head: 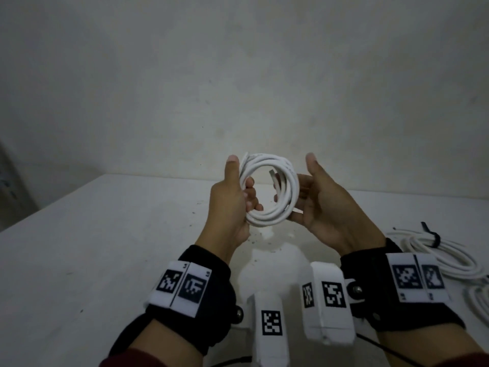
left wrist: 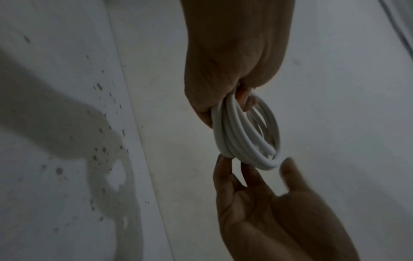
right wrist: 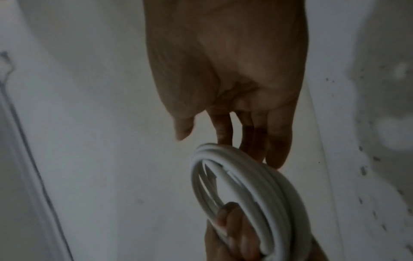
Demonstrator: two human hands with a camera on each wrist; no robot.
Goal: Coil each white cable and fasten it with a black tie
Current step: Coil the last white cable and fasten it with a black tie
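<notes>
A white cable wound into a ring of several loops is held up above the white table. My left hand grips the ring's left side, fingers curled through the loop and thumb upright. My right hand is at the ring's right side, its straight fingers touching the strands and its thumb standing apart. The left wrist view shows the coil hanging from my left hand, with the right fingertips under it. No black tie shows on this coil.
A second white cable, bundled with a black tie, lies on the table at the right. Part of another white cable shows at the right edge. A bare wall stands behind the table's far edge.
</notes>
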